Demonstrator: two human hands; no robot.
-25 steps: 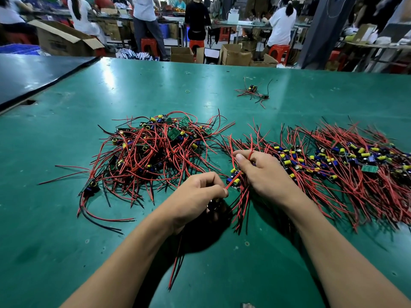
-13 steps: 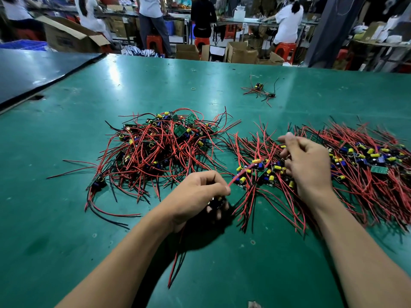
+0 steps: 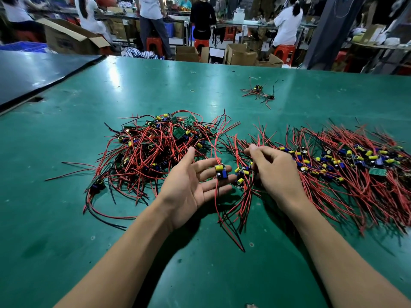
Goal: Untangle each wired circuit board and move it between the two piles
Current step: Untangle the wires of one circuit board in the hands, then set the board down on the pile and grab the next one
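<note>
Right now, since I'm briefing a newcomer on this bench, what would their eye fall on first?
Two heaps of red wiring cover the green table: a tangled pile at centre-left and a wider, combed-out pile to the right. Between them the left hand lies open, palm up, with one circuit board carrying a yellow capacitor resting on its fingers, while the right hand curls at the combed-out pile's near edge.

Single head view, looking forward-down, close over green table [image 3: 66, 218].
</note>
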